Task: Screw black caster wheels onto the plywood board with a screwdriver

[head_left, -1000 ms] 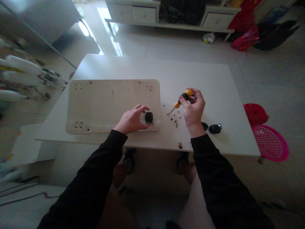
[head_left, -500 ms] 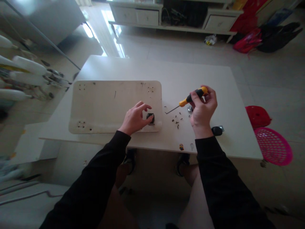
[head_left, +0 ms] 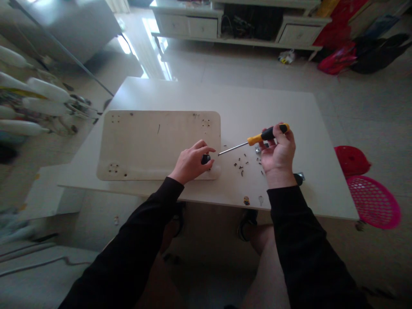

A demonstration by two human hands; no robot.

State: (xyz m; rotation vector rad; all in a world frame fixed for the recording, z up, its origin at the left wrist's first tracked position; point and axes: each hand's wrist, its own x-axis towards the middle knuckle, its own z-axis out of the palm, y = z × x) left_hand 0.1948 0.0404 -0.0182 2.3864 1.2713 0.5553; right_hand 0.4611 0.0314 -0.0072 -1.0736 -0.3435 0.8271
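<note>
A pale rectangular board (head_left: pixel 154 146) lies on the white table (head_left: pixel 270 103), with groups of small holes near its corners. At its near right corner sits a black caster (head_left: pixel 205 159), partly hidden by my left hand (head_left: pixel 195 162). The thumb and index finger of that hand are apart, on either side of the caster; whether they touch it I cannot tell. My right hand (head_left: pixel 278 150) grips the yellow and black handle of a screwdriver (head_left: pixel 255 140). Its tip points left, just short of my left fingertips, with a small dark bit at the end, perhaps a screw.
Several small screws (head_left: pixel 241 166) are scattered right of the board. One metal-and-black caster (head_left: pixel 258 149) lies behind my right hand, another (head_left: pixel 300 178) beside its wrist. A red stool (head_left: pixel 352 160) and a pink basket (head_left: pixel 375 201) stand off the table's right edge.
The screwdriver has swung flatter and its tip has come left, closer to my left hand. My left hand has shifted slightly right, covering more of the caster. The view has moved a little.
</note>
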